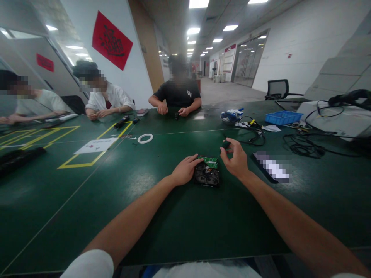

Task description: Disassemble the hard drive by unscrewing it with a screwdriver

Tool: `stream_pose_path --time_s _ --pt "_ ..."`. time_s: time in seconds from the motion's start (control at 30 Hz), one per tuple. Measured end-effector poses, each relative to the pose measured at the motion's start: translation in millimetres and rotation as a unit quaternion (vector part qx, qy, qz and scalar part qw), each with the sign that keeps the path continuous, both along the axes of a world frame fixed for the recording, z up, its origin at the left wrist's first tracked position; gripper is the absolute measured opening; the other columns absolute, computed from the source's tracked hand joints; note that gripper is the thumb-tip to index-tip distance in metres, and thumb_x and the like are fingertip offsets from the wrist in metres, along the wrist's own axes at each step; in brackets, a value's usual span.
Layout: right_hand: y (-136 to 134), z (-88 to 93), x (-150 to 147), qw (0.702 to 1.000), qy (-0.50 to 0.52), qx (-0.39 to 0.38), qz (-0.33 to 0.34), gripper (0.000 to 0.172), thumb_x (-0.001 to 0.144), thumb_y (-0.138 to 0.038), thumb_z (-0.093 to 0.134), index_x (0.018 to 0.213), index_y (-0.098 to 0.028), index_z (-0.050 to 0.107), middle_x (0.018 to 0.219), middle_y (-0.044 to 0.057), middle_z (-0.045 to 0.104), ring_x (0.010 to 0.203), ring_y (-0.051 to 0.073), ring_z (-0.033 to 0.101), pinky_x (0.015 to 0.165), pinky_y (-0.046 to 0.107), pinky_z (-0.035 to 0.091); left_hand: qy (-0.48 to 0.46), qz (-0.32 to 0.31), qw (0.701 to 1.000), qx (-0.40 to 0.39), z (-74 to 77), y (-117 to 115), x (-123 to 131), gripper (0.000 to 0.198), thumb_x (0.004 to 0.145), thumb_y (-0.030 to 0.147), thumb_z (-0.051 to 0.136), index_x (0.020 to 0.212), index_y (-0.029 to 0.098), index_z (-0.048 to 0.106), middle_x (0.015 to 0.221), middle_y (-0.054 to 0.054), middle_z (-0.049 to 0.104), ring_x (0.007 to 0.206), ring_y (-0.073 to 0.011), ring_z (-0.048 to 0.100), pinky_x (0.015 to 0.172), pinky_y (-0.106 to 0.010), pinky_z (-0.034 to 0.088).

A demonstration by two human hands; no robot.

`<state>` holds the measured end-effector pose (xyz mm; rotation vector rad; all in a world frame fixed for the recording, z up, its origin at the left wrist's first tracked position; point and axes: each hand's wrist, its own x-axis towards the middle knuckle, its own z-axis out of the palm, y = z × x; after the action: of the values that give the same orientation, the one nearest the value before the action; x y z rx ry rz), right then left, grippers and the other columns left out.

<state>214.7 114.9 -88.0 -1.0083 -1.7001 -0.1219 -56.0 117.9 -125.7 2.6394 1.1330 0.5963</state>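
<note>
A hard drive (206, 177) lies on the green tabletop in front of me, its green circuit board (211, 161) facing up at the far end. My left hand (185, 169) is against the drive's left side, with fingertips over the edge of the board, holding it. In my right hand (235, 159) is a screwdriver (225, 144) with a dark green handle, pinched between thumb and fingers. Its thin shaft points down toward the board's right edge; whether the tip touches a screw is too small to tell.
To the right lie a phone (271, 166), black cables (307, 144) and a blue tray (283, 117). A white ring (145, 138) and a paper sheet (96, 145) within yellow tape are on the left. Several people sit across the table (162, 216).
</note>
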Motion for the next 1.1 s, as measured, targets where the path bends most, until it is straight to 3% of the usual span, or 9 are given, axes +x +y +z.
stream_pose_path --time_s 0.23,0.5,0.8,1.0,1.1 --pt "-3.2 3.2 -1.3 1.000 -0.011 0.011 -0.001 0.045 0.091 -0.035 0.064 0.133 -0.026 0.050 0.113 0.010 0.059 0.079 0.021 0.065 0.072 0.042 0.063 0.010 0.002 1.000 0.007 -0.7 0.3 -0.4 0.064 0.092 0.009 0.042 0.152 0.031 0.040 0.162 -0.004 0.031 0.146 -0.0262 0.035 0.119 -0.051 0.035" --pt "0.5 -5.1 -0.8 1.000 0.005 -0.022 0.006 0.052 0.094 -0.034 0.059 0.142 -0.025 0.043 0.126 0.013 0.061 0.089 0.024 0.068 0.078 0.044 0.063 0.013 0.002 1.000 0.007 -1.1 1.0 0.1 0.066 0.090 0.007 0.042 0.152 0.030 0.039 0.163 -0.004 0.031 0.146 -0.0258 0.035 0.120 -0.052 0.033" --pt "-1.2 -0.3 0.2 1.000 -0.020 -0.002 -0.007 0.051 0.092 -0.040 0.063 0.138 -0.025 0.048 0.108 0.009 0.062 0.078 0.021 0.066 0.074 0.043 0.063 0.008 -0.005 1.000 0.017 -5.1 2.8 -0.7 0.066 0.090 0.007 0.042 0.152 0.029 0.040 0.163 -0.005 0.031 0.146 -0.0269 0.035 0.118 -0.053 0.035" --pt "1.9 -5.2 -1.6 1.000 -0.009 0.003 -0.003 0.052 0.095 -0.035 0.058 0.143 -0.022 0.043 0.124 0.014 0.061 0.092 0.024 0.068 0.080 0.043 0.063 0.008 -0.005 1.000 0.020 -5.3 3.2 -0.7 0.067 0.089 0.006 0.042 0.152 0.029 0.040 0.162 -0.006 0.031 0.145 -0.0267 0.035 0.118 -0.052 0.035" --pt "2.7 -4.9 -2.0 1.000 0.002 0.004 -0.002 0.052 0.093 -0.036 0.061 0.141 -0.023 0.045 0.120 0.013 0.062 0.085 0.023 0.068 0.075 0.042 0.064 0.007 -0.002 1.000 0.019 -3.7 2.4 -0.6 0.065 0.091 0.008 0.041 0.152 0.029 0.041 0.162 -0.005 0.032 0.145 -0.0268 0.036 0.118 -0.052 0.036"
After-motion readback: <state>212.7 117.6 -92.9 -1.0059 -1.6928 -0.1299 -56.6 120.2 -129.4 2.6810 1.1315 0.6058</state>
